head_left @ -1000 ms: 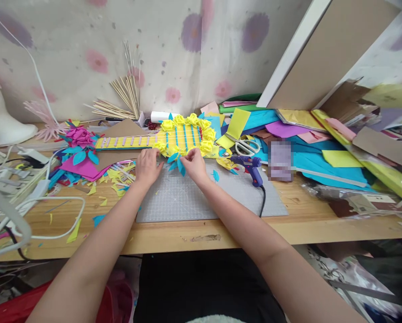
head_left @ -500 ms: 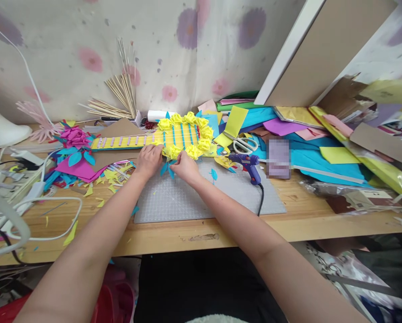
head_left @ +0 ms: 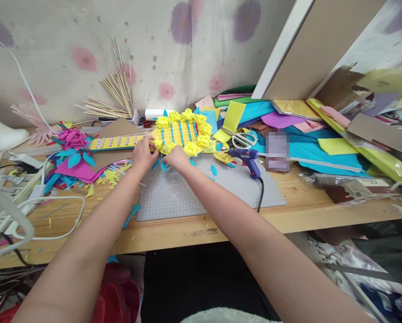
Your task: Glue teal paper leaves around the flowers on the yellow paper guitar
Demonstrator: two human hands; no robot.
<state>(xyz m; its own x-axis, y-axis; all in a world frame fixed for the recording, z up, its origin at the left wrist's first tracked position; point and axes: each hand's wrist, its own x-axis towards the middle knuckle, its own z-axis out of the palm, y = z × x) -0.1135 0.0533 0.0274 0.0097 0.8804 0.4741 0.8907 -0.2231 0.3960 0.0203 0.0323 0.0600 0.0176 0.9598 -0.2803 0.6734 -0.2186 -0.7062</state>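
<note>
A yellow paper guitar (head_left: pixel 178 132) lies across the table, its round body ringed with yellow paper roses and small blue leaves. My left hand (head_left: pixel 144 154) is closed around the near edge where neck and body meet, fingers curled beside a rose. Just right of it, my right hand (head_left: pixel 177 158) pinches at a blue paper leaf (head_left: pixel 163 166) on the body's lower rim. Its fingertips are partly hidden. At the neck's far end sits a magenta paper rose (head_left: pixel 72 139) with blue leaves. Beneath the hands lies a grey cutting mat (head_left: pixel 174 197).
A purple glue gun (head_left: pixel 249 161) rests on the mat's right side, its cord hanging toward me. White-handled scissors (head_left: pixel 244 141) lie behind it. Coloured paper (head_left: pixel 325 157) piles up at right. Wooden sticks (head_left: pixel 116 96) stand at back. White cables (head_left: pixel 53 237) and paper scraps cover the left.
Both hands have shifted slightly left along the guitar's near edge. The left fingers, flatter before, are now more curled and raised. A blue piece shows more by the mat's left edge.
</note>
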